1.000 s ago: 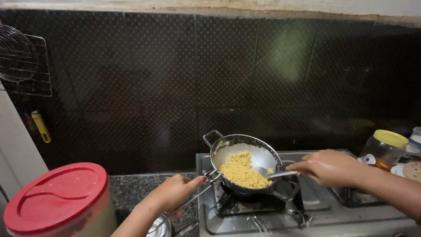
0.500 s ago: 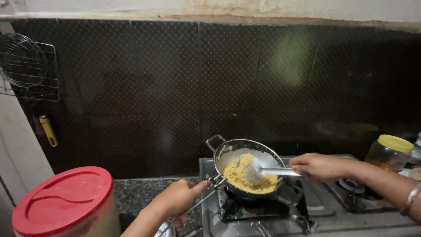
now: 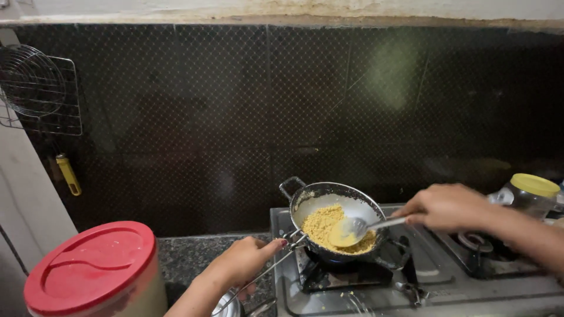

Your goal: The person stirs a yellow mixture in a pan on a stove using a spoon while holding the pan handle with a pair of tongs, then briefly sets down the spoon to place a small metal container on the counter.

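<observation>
A small steel pan (image 3: 305, 202) with two loop handles sits on the left burner of a steel gas stove (image 3: 435, 287). Yellow crumbly food (image 3: 320, 223) fills its lower part. My right hand (image 3: 446, 206) grips a metal spoon (image 3: 351, 229), whose bowl rests in the food. My left hand (image 3: 244, 261) holds metal tongs (image 3: 270, 267) that clamp the pan's near-left rim.
A container with a red lid (image 3: 94, 267) stands at the lower left on the dark granite counter (image 3: 188, 252). A jar with a yellow lid (image 3: 531, 191) is at the right of the stove. A wire rack (image 3: 38, 88) and a yellow-handled tool (image 3: 67, 173) hang on the left wall.
The spoon has moved through the food, from the pan's right side toward its middle. My left hand has stayed on the tongs. The view has shifted a little.
</observation>
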